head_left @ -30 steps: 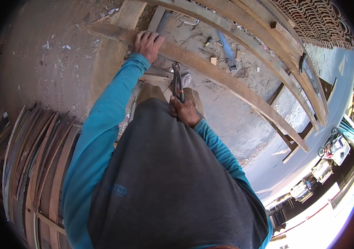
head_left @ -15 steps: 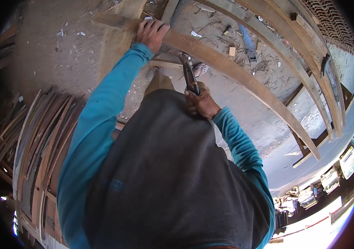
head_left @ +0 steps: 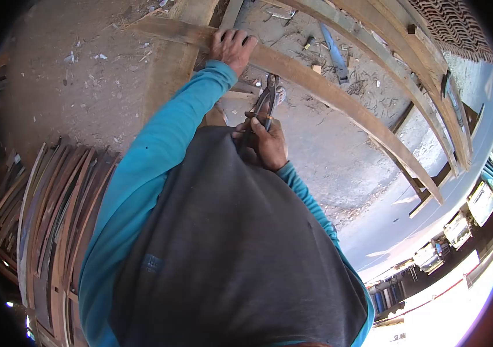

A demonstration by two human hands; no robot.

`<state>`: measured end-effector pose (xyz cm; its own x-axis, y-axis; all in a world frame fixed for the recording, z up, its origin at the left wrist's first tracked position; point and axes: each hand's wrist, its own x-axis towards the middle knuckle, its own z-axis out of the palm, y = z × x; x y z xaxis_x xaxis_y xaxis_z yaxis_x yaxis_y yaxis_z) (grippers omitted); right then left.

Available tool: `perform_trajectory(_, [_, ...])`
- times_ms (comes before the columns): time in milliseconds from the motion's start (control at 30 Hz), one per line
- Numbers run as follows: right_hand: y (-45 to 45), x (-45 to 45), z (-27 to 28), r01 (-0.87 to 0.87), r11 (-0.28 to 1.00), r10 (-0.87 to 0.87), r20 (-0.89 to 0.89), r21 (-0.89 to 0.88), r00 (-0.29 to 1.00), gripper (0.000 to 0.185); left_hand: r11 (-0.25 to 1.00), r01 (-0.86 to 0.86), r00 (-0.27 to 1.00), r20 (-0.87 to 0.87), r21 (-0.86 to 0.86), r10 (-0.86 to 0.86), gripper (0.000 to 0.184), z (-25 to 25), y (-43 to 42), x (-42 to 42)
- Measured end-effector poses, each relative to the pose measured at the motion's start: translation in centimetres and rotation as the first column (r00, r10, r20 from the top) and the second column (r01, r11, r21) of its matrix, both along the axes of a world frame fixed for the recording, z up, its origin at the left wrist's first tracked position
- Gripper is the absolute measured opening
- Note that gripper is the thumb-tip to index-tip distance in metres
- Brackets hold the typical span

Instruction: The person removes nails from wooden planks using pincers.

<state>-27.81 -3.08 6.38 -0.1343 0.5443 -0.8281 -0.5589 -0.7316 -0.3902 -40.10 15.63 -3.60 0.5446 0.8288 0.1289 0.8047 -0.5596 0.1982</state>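
Observation:
My left hand (head_left: 234, 51) grips the top edge of a long curved wooden plank (head_left: 310, 84), its fingers wrapped over the wood near the upper end. Below it, close to my body, my right hand (head_left: 268, 141) is wrapped around the handles of dark metal pincers (head_left: 269, 101). The pincers point up toward the plank with their handles spread apart; their head is at the plank's lower edge, and whether it touches the wood is unclear.
A wide board (head_left: 168, 75) passes beneath the plank. More curved beams (head_left: 397, 63) arch at the upper right, with a blue tool (head_left: 334, 52) on the ground. Stacked curved wood pieces (head_left: 55, 220) stand at lower left. Parked vehicles (head_left: 457, 231) are at far right.
My left hand has shifted right along the plank. The pincers' handles have spread wider in my right hand, and their head has come closer to the plank.

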Motion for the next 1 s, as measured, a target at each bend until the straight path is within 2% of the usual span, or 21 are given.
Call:
perform_trajectory(67, [0.2, -1.5, -0.3, 0.026, 0.998, -0.027, 0.034, 0.051, 0.999, 0.035, 1.000, -0.012, 1.000, -0.002, -0.015, 0.012, 0.027, -0.1, 0.1, -0.1])
perform_trajectory(133, [-0.6, -1.7, -1.1, 0.195, 0.979, -0.187, -0.131, 0.055, 0.974, 0.034, 1.000, -0.002, 0.999, -0.048, -0.026, 0.001, 0.024, 0.0, 0.0, 0.0])
perform_trajectory(167, [-1.1, -1.6, -1.5, 0.236, 0.972, -0.230, -0.191, 0.011, 0.954, 0.036, 1.000, 0.003, 0.999, -0.045, -0.029, -0.005, 0.022, 0.1, 0.0, -0.1])
perform_trajectory(200, [-1.2, -1.8, -0.8, 0.233, 0.972, -0.228, -0.176, 0.010, 0.958, 0.036, 0.999, 0.001, 1.000, -0.031, -0.034, -0.002, 0.022, -0.1, -0.3, -0.1])
perform_trajectory(267, [-0.3, -2.0, 0.8, 0.317, 0.946, -0.319, -0.350, -0.067, 0.880, 0.040, 0.998, -0.007, 1.000, -0.017, -0.060, 0.006, 0.025, -0.3, 0.0, -0.1])
perform_trajectory(333, [-0.5, -0.8, -0.6, 0.202, 0.979, -0.193, -0.306, -0.002, 0.932, 0.034, 0.998, -0.052, 0.999, -0.015, -0.040, 0.051, 0.025, -0.4, 0.1, 0.1])
perform_trajectory(400, [-1.4, 0.9, -3.5, 0.028, 0.993, -0.063, -0.313, -0.114, 0.948, 0.025, 0.995, -0.025, 0.999, -0.029, -0.096, 0.022, 0.023, -0.2, 0.2, 0.1])
perform_trajectory(467, [-1.1, 1.6, -3.6, -0.047, 0.994, 0.018, -0.275, -0.100, 0.961, 0.027, 0.997, -0.059, 0.998, -0.022, -0.056, 0.058, 0.022, -0.3, 0.3, 0.1])
perform_trajectory(533, [-1.1, 2.4, -3.7, -0.175, 0.980, 0.163, -0.125, -0.093, 0.979, 0.028, 0.998, -0.020, 0.997, 0.072, 0.063, 0.015, 0.023, -0.8, 0.0, -0.1])
perform_trajectory(567, [-1.4, 2.7, -3.9, -0.183, 0.982, 0.182, -0.036, -0.042, 0.983, 0.028, 0.999, -0.030, 0.998, 0.060, 0.043, 0.027, 0.023, -1.1, -0.6, -0.2])
perform_trajectory(600, [-1.4, 3.2, -3.5, -0.187, 0.981, 0.185, -0.049, -0.058, 0.982, 0.028, 0.997, -0.017, 0.997, 0.070, 0.069, 0.012, 0.026, -0.6, -0.6, -0.2])
perform_trajectory(700, [-0.6, 4.9, -2.8, -0.279, 0.951, 0.283, 0.011, -0.133, 0.959, 0.030, 0.992, -0.005, 0.997, 0.078, 0.124, -0.004, 0.031, -0.9, -0.2, -0.3])
perform_trajectory(767, [-0.5, 6.1, -2.9, -0.353, 0.934, 0.354, 0.011, -0.055, 0.935, 0.032, 0.993, -0.006, 0.999, 0.038, 0.121, 0.002, 0.035, -0.9, -0.5, -0.4])
perform_trajectory(900, [-0.1, 9.2, -4.0, -0.453, 0.892, 0.453, -0.003, -0.004, 0.892, 0.035, 0.985, -0.023, 0.998, 0.060, 0.171, 0.013, 0.038, -1.5, -0.4, 0.2])
perform_trajectory(967, [0.2, 10.9, -4.1, -0.556, 0.830, 0.546, 0.145, 0.037, 0.825, 0.036, 0.984, -0.036, 0.998, 0.058, 0.176, 0.026, 0.038, -1.3, -0.5, 1.3])
perform_trajectory(1000, [1.0, 11.8, -3.8, -0.562, 0.827, 0.552, 0.150, 0.033, 0.820, 0.036, 0.980, -0.035, 0.998, 0.057, 0.193, 0.025, 0.039, -1.5, -0.2, 2.1])
